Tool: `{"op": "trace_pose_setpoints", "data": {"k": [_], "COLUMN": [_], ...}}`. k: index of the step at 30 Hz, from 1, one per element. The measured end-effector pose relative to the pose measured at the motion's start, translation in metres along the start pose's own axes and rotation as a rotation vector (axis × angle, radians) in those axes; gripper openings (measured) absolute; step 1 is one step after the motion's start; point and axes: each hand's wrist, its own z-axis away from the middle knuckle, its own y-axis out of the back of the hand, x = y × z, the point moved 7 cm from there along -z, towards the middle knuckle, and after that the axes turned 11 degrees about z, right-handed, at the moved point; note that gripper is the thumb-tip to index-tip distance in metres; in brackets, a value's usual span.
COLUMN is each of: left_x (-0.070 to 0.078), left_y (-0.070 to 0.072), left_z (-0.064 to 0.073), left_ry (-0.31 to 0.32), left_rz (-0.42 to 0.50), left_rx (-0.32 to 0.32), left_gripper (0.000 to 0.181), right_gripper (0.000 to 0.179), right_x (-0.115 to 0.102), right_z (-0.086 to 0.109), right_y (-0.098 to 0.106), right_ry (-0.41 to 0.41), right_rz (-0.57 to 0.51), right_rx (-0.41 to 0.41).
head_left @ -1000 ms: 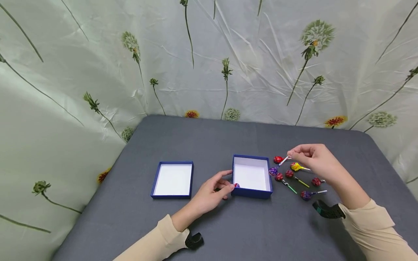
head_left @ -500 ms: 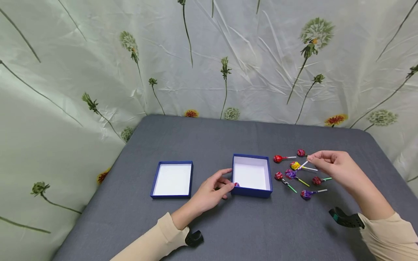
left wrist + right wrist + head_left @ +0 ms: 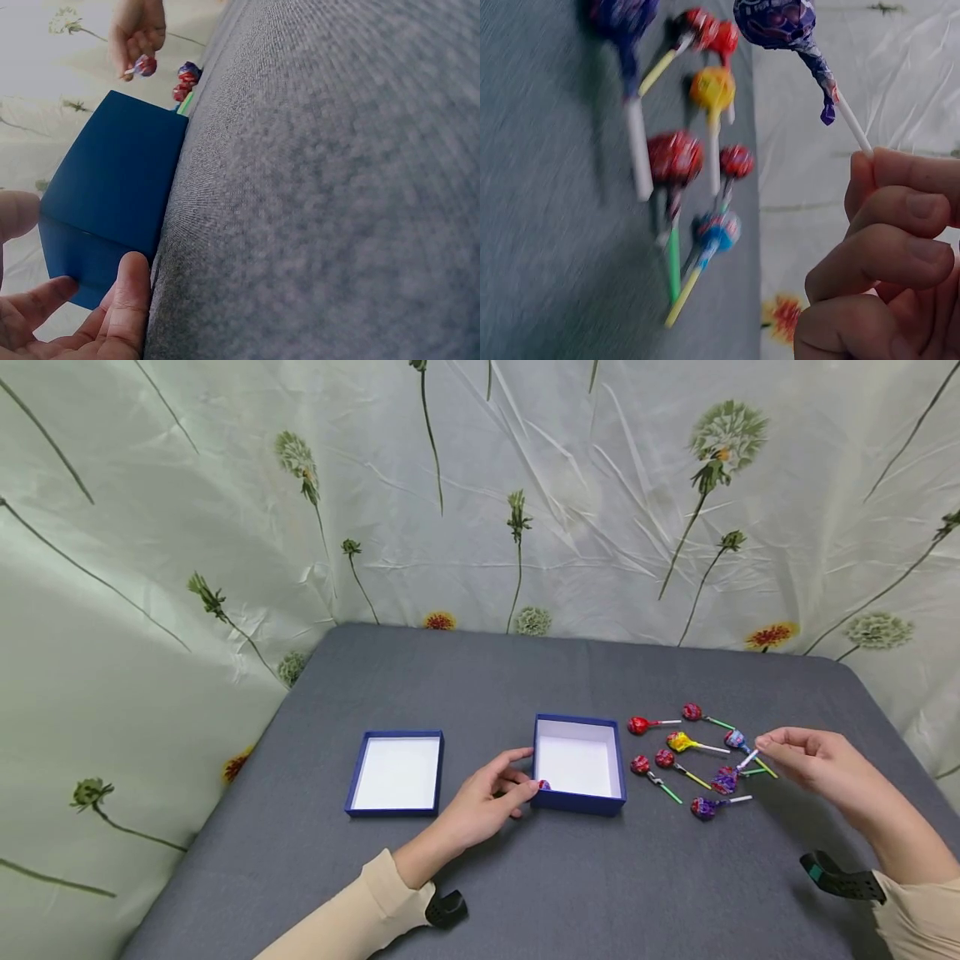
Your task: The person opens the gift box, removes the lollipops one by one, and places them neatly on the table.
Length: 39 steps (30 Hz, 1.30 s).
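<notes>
My right hand [image 3: 828, 768] pinches the white stick of a purple-wrapped lollipop [image 3: 776, 22] between thumb and fingertips, its head overlapping a red, green-sticked lollipop in the head view. Around it lie a blue lollipop [image 3: 736, 740], a yellow one [image 3: 680, 742] and another purple one [image 3: 703, 808]. At the middle, my left hand [image 3: 480, 806] touches the left side of a blue box [image 3: 577, 805] with a white inside. Its thumb is at the front-left corner, and its loosely extended fingers [image 3: 126, 300] lie along the wall. A red-purple lollipop head [image 3: 543, 785] shows inside that corner.
A shallow blue lid [image 3: 395, 774], white side up, lies left of the box on the grey table [image 3: 480, 685]. Several red lollipops, such as one with a white stick [image 3: 638, 725], are spread right of the box. A flowered curtain [image 3: 450, 527] hangs behind.
My right hand has carried the purple lollipop from beside the box's right wall rightward and nearer me, uncovering the blue lollipop. The left hand stays at the box.
</notes>
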Motion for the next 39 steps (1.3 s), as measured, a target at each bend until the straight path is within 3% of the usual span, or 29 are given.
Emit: {"op": "trace_pose_setpoints", "data": {"k": [11,25,32,39], "left_x": [-0.003,-0.003,-0.002,-0.002], "left_y": [0.000,0.000,0.001,0.000], "left_z": [0.000,0.001,0.000,0.000], "left_ry": [0.026,0.032,0.024,0.014], "left_rz": [0.006,0.003,-0.002,0.003], "left_rx": [0.016,0.010,0.015,0.009], "left_gripper": [0.052,0.052,0.051,0.052], "right_gripper": [0.042,0.022,0.026,0.029], "right_x": [0.045,0.075,0.078,0.075], "right_z": [0.006,0.007,0.006,0.006], "right_y": [-0.004,-0.013,-0.018,-0.023], "right_ry": [-0.144,-0.124,-0.101,-0.125], "right_rz": [0.102,0.032,-0.013,0.032], "right_rx": [-0.120,-0.225,-0.290,-0.303]}}
